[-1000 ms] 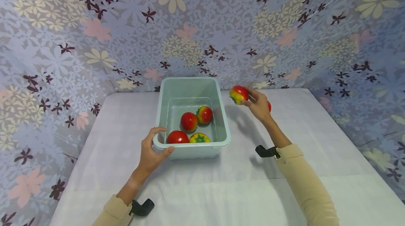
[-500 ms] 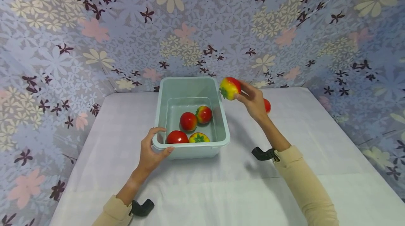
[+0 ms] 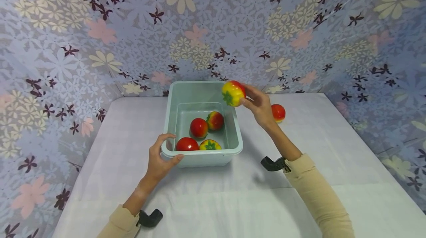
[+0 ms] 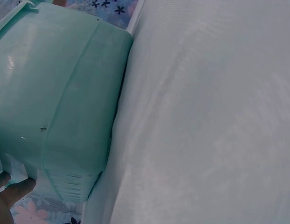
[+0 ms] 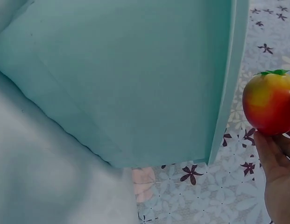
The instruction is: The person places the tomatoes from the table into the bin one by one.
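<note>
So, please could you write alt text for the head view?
The right hand holds a red-and-yellow fruit over the right side of a green bin with four more fruits inside; the left hand grips its near-left corner. Another fruit lies on the white table.

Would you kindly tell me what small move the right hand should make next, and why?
Probably ease the fruit left and down into the tub: the right hand holds it high near the tub's far right corner, four similar fruits lie inside, and the left hand grips the near left corner.
</note>
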### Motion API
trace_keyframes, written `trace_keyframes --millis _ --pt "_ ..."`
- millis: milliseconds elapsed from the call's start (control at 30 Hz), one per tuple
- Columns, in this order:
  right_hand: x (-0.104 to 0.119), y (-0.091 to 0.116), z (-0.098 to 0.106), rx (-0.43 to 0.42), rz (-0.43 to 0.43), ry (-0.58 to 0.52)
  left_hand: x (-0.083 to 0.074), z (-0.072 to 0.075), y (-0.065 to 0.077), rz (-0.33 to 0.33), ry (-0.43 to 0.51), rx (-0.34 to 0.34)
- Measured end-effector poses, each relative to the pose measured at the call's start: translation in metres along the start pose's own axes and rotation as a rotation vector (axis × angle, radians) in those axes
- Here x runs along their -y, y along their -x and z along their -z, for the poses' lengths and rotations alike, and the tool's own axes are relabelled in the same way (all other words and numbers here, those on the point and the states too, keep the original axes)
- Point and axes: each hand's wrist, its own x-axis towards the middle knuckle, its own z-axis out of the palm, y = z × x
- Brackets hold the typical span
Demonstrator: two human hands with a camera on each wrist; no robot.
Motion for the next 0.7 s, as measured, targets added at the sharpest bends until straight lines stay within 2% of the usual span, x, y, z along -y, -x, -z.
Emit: trace_keyframes --millis 100,167,333,500,700 --pt "-0.002 0.001 -0.003 0.028 -0.008 -0.016 -0.008 0.0 -0.002 -0.001 0.0 0.001" --pt "-0.003 0.002 -0.004 0.055 -0.021 -0.004 -0.018 0.001 -0.005 -0.004 0.001 0.001" --pt "-0.006 0.004 -0.006 0.115 -0.044 0.1 -0.04 0.003 -0.011 -0.005 -0.002 0.0" --pt "-0.009 0.005 -0.008 0.144 -0.044 0.186 -0.042 0.003 -0.012 -0.01 0.002 -0.006" --pt "-0.013 0.006 -0.009 0.146 -0.057 0.219 -0.041 0.002 -0.012 -0.012 -0.001 -0.005"
